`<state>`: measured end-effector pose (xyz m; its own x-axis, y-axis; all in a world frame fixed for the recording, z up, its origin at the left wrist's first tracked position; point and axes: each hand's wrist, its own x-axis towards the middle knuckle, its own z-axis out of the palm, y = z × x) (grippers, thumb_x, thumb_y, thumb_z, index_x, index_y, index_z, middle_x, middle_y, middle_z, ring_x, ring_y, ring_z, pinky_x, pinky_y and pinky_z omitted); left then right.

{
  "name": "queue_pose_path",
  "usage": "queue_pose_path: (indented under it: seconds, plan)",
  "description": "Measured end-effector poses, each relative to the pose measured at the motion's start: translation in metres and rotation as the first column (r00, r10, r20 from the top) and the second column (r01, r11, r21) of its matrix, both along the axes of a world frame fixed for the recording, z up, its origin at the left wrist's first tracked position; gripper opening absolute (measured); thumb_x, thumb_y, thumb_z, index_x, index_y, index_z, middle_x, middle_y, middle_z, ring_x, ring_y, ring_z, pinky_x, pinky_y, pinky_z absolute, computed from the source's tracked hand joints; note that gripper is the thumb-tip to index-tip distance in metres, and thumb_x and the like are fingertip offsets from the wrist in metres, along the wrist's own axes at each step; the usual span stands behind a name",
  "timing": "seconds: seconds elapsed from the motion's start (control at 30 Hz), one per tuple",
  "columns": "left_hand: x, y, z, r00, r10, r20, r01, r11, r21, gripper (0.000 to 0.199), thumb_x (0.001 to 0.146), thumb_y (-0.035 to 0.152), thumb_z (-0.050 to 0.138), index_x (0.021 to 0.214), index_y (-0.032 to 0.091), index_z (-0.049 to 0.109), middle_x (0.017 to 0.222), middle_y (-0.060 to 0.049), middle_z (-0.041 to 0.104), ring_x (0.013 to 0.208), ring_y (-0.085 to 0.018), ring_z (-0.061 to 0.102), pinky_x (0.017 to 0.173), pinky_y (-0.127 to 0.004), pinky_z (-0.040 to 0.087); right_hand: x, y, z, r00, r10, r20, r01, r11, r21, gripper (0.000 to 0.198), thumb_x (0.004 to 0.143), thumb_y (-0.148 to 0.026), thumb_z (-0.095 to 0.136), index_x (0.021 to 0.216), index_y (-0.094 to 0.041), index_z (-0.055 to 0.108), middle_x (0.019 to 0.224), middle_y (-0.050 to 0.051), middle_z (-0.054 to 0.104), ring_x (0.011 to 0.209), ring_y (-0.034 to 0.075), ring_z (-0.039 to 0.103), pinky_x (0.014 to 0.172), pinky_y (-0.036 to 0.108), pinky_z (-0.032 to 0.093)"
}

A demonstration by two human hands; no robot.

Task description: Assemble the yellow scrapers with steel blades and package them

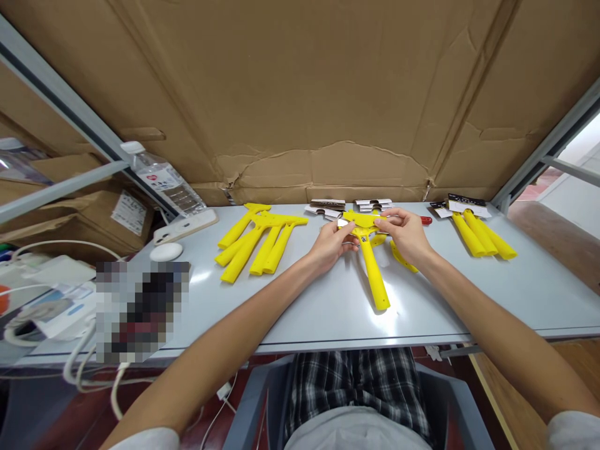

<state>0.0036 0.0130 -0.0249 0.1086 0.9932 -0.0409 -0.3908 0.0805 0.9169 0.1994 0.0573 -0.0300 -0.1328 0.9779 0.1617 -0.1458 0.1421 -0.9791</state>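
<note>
A yellow T-shaped plastic handle (pixel 374 275) is held at its crossbar, with its stem pointing toward me. My left hand (pixel 330 247) pinches the left end of the crossbar, where a small white piece shows by the thumb. The right end is gripped between the thumb and fingers of my right hand (pixel 407 234). Beneath that hand lies a curved yellow piece (pixel 402 257), partly covered. Something red (pixel 425 220) sticks out behind the right wrist; its kind is hidden.
Several similar yellow handles (pixel 241 253) are heaped at left. On the right, yellow handles (pixel 478 234) carry black-and-white cards (pixel 469 203). Folded cards (pixel 328 205) lie behind my hands. A phone (pixel 185 226), white round case (pixel 166 252) and water bottle (pixel 164 181) are at far left.
</note>
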Motion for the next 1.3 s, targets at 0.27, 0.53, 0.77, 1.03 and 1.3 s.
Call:
queue_pose_path:
  seconds: [0.27,0.53,0.77,1.03,1.3]
  plan:
    - [-0.009,0.008,0.005,0.988,0.153,-0.019,-0.154,0.983,-0.095,0.007,0.086,0.015,0.064,0.086,0.011,0.07,0.079,-0.01,0.075,0.063,-0.016,0.069,0.062,-0.028,0.061,-0.003,-0.008,0.007,0.998,-0.048,0.031,0.049,0.998,-0.028,0.059,0.052,-0.048,0.098,0.093,-0.019,0.067,0.075,0.002,0.071,0.073,0.014,0.066,0.071,0.027,0.052]
    - [-0.012,0.01,0.004,0.983,0.152,-0.099,-0.159,0.985,-0.061,0.009,0.084,0.008,0.065,0.078,0.009,0.073,0.078,-0.009,0.074,0.065,-0.013,0.068,0.07,-0.026,0.061,0.0,-0.002,0.002,0.999,-0.042,0.02,0.042,0.999,-0.003,0.056,0.055,-0.045,0.098,0.094,-0.019,0.068,0.075,0.001,0.07,0.071,0.013,0.065,0.072,0.027,0.053]
    - [-0.012,0.011,-0.003,0.978,0.17,-0.123,-0.172,0.985,-0.006,0.009,0.083,0.011,0.066,0.084,0.009,0.075,0.085,-0.01,0.076,0.068,-0.012,0.069,0.072,-0.026,0.061,0.002,-0.001,0.001,0.999,-0.028,0.038,0.027,0.999,0.037,0.051,0.061,-0.047,0.094,0.099,-0.019,0.072,0.084,0.003,0.071,0.079,0.013,0.065,0.073,0.026,0.053]
    - [-0.011,0.011,-0.003,0.977,0.156,-0.143,-0.148,0.987,0.062,0.005,0.079,0.012,0.069,0.079,0.01,0.074,0.09,-0.01,0.078,0.07,-0.012,0.07,0.075,-0.027,0.06,-0.004,-0.006,0.003,0.99,-0.084,0.11,0.08,0.996,0.04,0.047,0.061,-0.05,0.093,0.092,-0.018,0.078,0.095,0.005,0.07,0.084,0.013,0.062,0.077,0.027,0.053]
    - [-0.011,0.01,-0.001,0.976,0.144,-0.162,-0.134,0.988,0.071,0.007,0.08,0.013,0.07,0.081,0.01,0.076,0.093,-0.011,0.079,0.068,-0.012,0.07,0.074,-0.027,0.061,0.003,-0.003,0.009,0.998,0.06,-0.031,-0.063,0.992,-0.111,0.047,0.059,-0.048,0.097,0.09,-0.017,0.078,0.127,0.009,0.069,0.102,0.02,0.07,0.083,0.032,0.065]
